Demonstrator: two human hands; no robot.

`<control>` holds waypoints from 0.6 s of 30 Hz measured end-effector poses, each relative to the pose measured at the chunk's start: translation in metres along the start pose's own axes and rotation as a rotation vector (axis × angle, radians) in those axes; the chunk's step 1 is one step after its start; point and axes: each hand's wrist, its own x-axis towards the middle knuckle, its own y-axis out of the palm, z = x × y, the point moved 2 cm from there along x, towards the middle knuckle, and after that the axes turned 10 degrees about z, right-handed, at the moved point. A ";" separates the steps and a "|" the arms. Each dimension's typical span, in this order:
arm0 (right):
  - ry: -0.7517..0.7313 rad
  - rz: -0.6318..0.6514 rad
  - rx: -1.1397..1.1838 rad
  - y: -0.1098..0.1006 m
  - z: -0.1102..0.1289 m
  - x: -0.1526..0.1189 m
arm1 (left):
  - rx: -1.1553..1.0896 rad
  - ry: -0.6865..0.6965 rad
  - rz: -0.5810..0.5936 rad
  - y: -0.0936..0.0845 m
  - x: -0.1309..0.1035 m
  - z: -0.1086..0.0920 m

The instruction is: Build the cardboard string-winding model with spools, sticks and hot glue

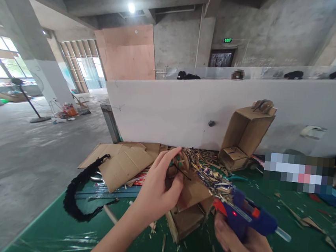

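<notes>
My right hand (237, 237) grips a blue glue gun (243, 212) with an orange-red tip, a small red light and a clear glue stick poking out at the back. Its nozzle points left, toward an open cardboard box (186, 223) lying on the table. My left hand (162, 181) curls around the far end of this box, where curved cardboard pieces (184, 161) show past the fingers. A thin black strip (183, 172) sticks out between the left thumb and fingers; what else lies inside that grasp is partly hidden.
A second cardboard box (242, 137) stands upright against the white partition (169, 114), with round pieces on top. Shredded scraps (213, 178) are heaped behind the glue gun. Flat cardboard (125, 161) and a black braided band (75, 196) lie left on the green table (66, 227).
</notes>
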 end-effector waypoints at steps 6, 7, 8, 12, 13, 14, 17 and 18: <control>-0.022 0.022 0.022 0.001 0.002 0.002 | -0.010 0.010 -0.005 0.001 0.001 -0.001; -0.022 0.024 0.024 0.001 0.002 0.001 | -0.009 0.009 -0.002 0.001 0.001 -0.001; -0.021 0.023 0.026 0.001 0.002 0.001 | -0.007 0.008 0.001 0.001 0.002 -0.001; -0.001 -0.001 0.022 -0.001 -0.001 -0.003 | 0.000 -0.002 0.014 0.001 0.001 0.000; 0.007 -0.013 0.009 -0.002 -0.002 -0.003 | 0.007 -0.005 0.016 0.001 0.001 0.000; 0.015 -0.027 -0.003 -0.002 -0.003 -0.004 | 0.014 -0.009 0.017 0.001 0.001 0.001; 0.014 -0.061 -0.016 -0.003 -0.004 -0.006 | 0.026 -0.013 0.016 0.000 0.001 0.001; 0.011 -0.068 -0.013 -0.003 -0.005 -0.008 | 0.023 -0.013 0.016 0.000 0.001 0.001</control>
